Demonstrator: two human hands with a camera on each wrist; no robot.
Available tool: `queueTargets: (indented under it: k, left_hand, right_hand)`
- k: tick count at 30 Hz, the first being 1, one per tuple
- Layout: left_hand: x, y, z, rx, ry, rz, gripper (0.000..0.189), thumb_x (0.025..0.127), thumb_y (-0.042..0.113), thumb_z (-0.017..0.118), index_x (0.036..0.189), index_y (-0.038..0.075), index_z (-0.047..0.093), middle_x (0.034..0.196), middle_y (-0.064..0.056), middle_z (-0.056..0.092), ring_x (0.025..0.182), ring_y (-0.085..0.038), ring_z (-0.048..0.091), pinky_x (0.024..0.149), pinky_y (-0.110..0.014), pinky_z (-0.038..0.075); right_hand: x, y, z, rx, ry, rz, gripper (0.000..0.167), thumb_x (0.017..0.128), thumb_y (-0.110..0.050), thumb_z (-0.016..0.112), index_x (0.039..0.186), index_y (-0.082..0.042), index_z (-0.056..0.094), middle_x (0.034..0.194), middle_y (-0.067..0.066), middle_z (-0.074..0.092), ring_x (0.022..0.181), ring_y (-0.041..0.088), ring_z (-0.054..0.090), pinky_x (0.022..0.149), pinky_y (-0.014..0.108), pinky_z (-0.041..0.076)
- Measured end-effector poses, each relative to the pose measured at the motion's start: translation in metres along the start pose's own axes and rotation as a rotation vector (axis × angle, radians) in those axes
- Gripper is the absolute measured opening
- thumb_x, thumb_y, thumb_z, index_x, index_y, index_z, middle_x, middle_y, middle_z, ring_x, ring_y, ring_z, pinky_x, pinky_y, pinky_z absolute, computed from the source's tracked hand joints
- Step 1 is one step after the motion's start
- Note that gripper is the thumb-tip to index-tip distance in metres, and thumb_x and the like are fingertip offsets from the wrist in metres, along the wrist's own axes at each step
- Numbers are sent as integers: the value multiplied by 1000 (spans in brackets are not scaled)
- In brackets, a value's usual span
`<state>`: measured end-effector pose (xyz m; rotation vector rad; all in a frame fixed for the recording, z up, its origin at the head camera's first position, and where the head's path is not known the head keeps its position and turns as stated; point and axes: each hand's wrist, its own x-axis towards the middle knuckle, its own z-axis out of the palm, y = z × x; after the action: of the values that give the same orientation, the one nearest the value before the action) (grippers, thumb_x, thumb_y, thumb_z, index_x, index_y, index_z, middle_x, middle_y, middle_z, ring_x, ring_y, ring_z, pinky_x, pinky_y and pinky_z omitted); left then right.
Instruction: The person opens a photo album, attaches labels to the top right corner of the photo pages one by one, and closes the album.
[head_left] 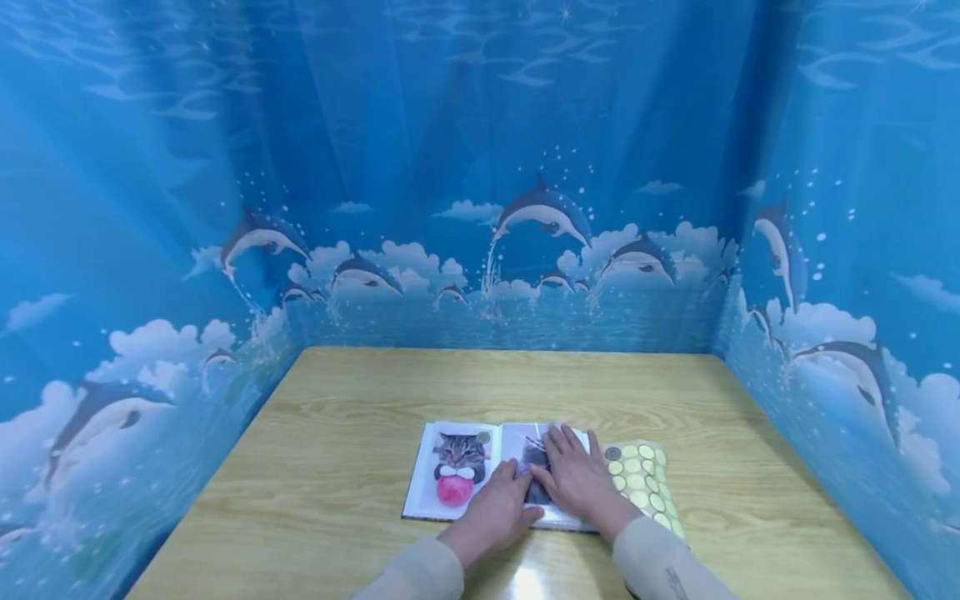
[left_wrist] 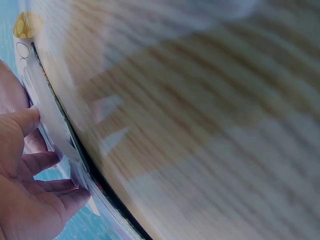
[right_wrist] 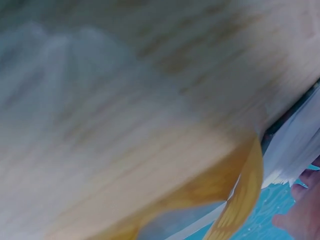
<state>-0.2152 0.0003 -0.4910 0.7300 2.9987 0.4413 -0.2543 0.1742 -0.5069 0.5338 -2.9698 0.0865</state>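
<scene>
A photo album [head_left: 417, 492] lies open on the table, its left page showing a cat picture [head_left: 461, 454] with a pink ball. My right hand [head_left: 577, 475] rests on the right page, fingers spread over a dark cat picture [head_left: 536, 457]. Lower on that page, my left hand [head_left: 497, 507] touches the sheet near the fold. The left wrist view shows the left hand [left_wrist: 30, 185] with fingers slightly bent against the album's page edges [left_wrist: 47, 105]. Part of the right hand [right_wrist: 302, 210] appears at the right wrist view's edge, beside the album pages [right_wrist: 290, 145].
Right of the album lies a soft-looking yellow item [head_left: 637, 481] printed with circles, partly behind my right forearm. The wooden table [head_left: 330, 450] extends around them. Blue curtains [head_left: 420, 167] with dolphins enclose the table's back and sides.
</scene>
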Motion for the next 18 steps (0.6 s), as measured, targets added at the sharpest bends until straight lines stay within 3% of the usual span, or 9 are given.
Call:
queueTargets:
  k: [6,13,18]
  left_hand:
    - [0,0,-1,-11,-7,-9,63,93,43,67,140,3,54,146,-25,45,136,-36,43,109,-46,41]
    - [1,1,-1,-31,-15,-30,64,91,45,67,140,5,54,146,-23,45,134,-35,44,109,-47,41]
    - [2,-1,-2,-65,-23,-46,65,90,46,68,141,7,54,147,-23,45,135,-35,43,109,-49,40]
  right_hand:
    - [-6,7,-3,-1,0,29,66,103,-53,39,148,-6,44,156,20,33,145,39,28,115,66,14]
    - [-16,18,-8,77,-4,127,73,101,-54,46,145,4,43,156,27,28,144,44,24,115,67,11]
    - [-22,21,-9,94,7,146,65,102,-49,47,143,2,48,155,28,29,143,46,24,114,69,12]
